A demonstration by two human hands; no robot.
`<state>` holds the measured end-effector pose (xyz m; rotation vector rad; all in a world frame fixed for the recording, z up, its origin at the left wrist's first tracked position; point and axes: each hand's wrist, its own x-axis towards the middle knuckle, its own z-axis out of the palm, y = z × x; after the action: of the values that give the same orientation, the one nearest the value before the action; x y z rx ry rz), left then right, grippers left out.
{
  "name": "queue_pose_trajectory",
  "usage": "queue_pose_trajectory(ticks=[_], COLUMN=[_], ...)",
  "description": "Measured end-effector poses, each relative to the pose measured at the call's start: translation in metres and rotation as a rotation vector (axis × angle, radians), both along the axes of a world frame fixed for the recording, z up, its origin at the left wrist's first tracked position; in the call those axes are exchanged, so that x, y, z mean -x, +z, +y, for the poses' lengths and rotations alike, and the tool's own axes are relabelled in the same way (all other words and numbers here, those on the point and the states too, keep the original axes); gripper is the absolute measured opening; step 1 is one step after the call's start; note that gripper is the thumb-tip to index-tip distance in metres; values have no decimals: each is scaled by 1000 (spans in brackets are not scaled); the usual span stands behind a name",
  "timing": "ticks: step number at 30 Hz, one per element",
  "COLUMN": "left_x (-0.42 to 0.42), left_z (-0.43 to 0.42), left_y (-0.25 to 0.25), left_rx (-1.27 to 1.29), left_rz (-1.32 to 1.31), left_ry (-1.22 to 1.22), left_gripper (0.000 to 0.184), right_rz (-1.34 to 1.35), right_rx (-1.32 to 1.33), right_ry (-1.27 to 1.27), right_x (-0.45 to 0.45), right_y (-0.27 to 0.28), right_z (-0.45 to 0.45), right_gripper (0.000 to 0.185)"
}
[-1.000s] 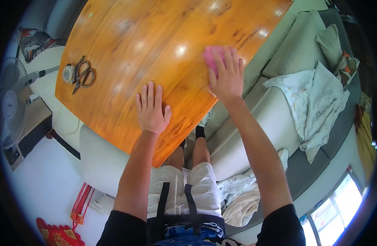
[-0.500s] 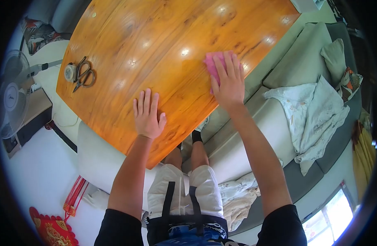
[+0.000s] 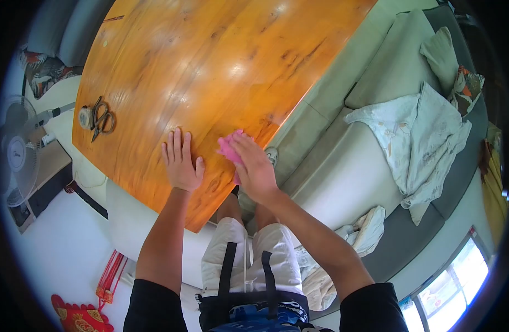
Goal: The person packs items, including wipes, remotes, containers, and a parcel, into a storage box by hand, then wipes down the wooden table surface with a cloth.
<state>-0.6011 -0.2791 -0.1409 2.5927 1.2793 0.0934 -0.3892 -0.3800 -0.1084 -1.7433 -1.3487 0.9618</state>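
Note:
My left hand [image 3: 182, 164] lies flat on the glossy wooden table [image 3: 193, 88], fingers outstretched and nothing in it. To its right, my right hand [image 3: 257, 171] grips a crumpled pink cloth [image 3: 230, 148] against the tabletop near the table's right edge. Part of the cloth is hidden under the fingers. Left of both hands, dark-handled scissors [image 3: 103, 119] rest on the table beside a round whitish tape roll [image 3: 85, 117].
A pale sofa [image 3: 343, 166] runs along the table's right side, with a light patterned cloth [image 3: 417, 144] draped over it. On the left stands a fan [image 3: 22, 152]. A small round object [image 3: 105, 43] lies on the table's far left part.
My right hand has pulled the pink cloth nearer and leftward along the table, and the cloth is now more bunched. My left hand stays flat. The view has shifted slightly.

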Motion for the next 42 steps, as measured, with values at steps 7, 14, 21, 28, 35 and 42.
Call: queue_pose_trajectory(ticks=[7, 14, 21, 28, 35, 42], left_x=[-2, 1, 0, 0, -1, -2], left_z=[2, 1, 0, 1, -1, 0], left_y=[0, 0, -1, -1, 1, 1], left_rx=[-15, -10, -3, -3, 6, 1], left_rz=[16, 65, 56, 44, 32, 37], left_ry=[-21, -25, -24, -42, -38, -41], left_gripper=[71, 71, 71, 70, 69, 69], right_rz=[1041, 1621, 312, -570, -650, -664], right_rx=[118, 29, 50, 144, 238, 272], right_ry=[-799, -1014, -884, -165, -58, -53], right_x=[-26, -27, -24, 15, 22, 24], right_y=[12, 28, 17, 19, -7, -7], right_z=[25, 44, 32, 67, 65, 67], right_gripper=[40, 35, 36, 61, 73, 70])
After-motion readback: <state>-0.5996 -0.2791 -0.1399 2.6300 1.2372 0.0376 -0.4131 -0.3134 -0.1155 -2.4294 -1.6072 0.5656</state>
